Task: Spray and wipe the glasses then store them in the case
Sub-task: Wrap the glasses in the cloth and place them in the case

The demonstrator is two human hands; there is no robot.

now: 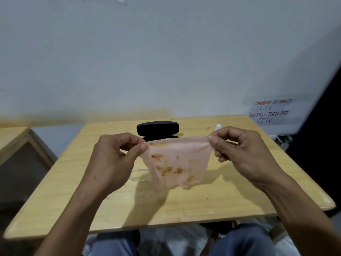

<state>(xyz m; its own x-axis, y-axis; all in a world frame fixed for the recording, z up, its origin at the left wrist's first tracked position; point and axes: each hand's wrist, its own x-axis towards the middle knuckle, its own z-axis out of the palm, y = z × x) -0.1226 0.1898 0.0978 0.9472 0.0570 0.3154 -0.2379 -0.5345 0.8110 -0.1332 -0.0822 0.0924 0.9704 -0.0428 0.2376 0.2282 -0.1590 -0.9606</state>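
Note:
A pink wiping cloth [175, 161] with brown stains hangs stretched above the wooden table [184, 204]. My left hand [114, 159] pinches its upper left corner and my right hand [243, 150] pinches its upper right corner. Clear-framed glasses [138, 175] lie on the table below the cloth, mostly hidden behind it and my left hand. A black glasses case [157, 128] stands open at the back of the table. Behind my right hand, only the white cap of a spray bottle [218, 126] shows.
A white wall rises just behind the table, with a handwritten paper notice [271, 111] at the right. A second wooden table [16, 141] stands to the left. My knees in blue trousers sit under the front edge.

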